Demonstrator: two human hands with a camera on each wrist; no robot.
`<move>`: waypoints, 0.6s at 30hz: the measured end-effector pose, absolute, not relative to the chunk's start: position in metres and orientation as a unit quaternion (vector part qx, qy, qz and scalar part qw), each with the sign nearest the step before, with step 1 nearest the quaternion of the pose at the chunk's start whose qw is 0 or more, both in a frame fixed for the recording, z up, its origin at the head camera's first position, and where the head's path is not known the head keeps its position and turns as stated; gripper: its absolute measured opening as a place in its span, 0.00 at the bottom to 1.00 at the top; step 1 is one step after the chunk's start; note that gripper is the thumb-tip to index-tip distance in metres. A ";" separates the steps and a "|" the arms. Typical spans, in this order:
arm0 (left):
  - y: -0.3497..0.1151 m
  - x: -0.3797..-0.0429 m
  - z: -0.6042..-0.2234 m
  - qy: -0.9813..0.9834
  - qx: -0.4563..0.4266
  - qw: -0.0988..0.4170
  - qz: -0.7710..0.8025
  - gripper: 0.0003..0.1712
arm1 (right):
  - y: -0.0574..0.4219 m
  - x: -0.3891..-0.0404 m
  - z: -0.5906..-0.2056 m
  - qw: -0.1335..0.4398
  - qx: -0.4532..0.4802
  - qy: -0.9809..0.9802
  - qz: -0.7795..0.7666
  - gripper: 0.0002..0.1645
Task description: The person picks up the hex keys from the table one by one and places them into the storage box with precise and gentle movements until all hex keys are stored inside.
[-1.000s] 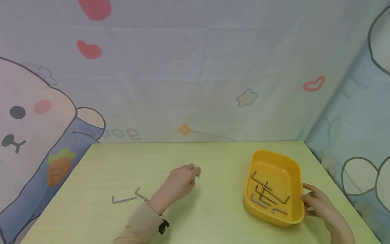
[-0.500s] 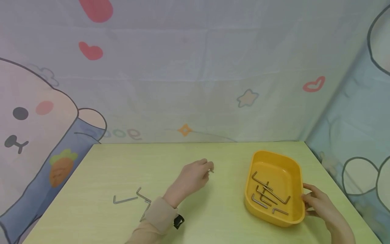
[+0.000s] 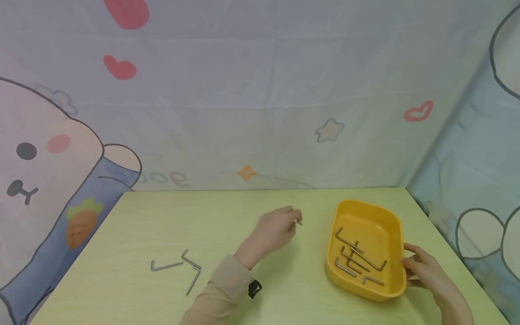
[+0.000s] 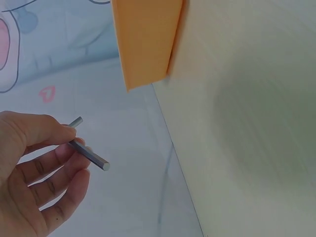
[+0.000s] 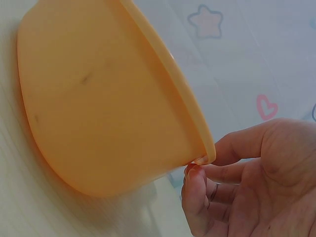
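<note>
Thumb and fingers of my left hand [image 3: 278, 227] pinch a metal hex key [image 4: 91, 155] above the middle of the table, left of the yellow plastic bin [image 3: 375, 231]. In the left wrist view both ends of the key stick out past the fingertips, while its bend is hidden. My right hand [image 3: 426, 269] grips the bin's right rim between thumb and fingers; the right wrist view shows the rim [image 5: 185, 84] running into that pinch. Several hex keys [image 3: 345, 268] lie across one another inside the bin, mostly toward its near left part.
Three hex keys lie on the left of the light table [image 3: 122, 234]: one apart [image 3: 167, 267], and an upper one [image 3: 191, 260] meeting a lower one [image 3: 193, 282]. A printed cloth [image 3: 243, 90] hangs behind the table's far edge, with another cloth side [image 3: 479, 171] at right.
My left hand has travelled right and slightly away with the hex key, toward the bin. The lower hex key on the table has come into view from behind the forearm. The right hand stays put.
</note>
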State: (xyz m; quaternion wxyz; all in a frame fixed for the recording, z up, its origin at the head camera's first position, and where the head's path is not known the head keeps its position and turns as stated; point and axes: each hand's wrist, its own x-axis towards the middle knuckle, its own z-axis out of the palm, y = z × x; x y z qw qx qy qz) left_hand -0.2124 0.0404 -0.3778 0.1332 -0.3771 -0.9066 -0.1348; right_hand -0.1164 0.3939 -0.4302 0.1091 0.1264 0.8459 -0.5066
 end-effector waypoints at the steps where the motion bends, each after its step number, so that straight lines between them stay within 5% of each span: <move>1: 0.043 -0.213 -0.377 -0.906 -0.379 0.133 -0.134 0.13 | 0.394 -0.116 -0.430 0.110 0.127 0.846 -0.507 0.36; 18: 0.083 -0.230 -0.356 -0.894 -0.421 0.130 -0.082 0.12 | 0.395 -0.117 -0.431 0.113 0.127 0.846 -0.506 0.36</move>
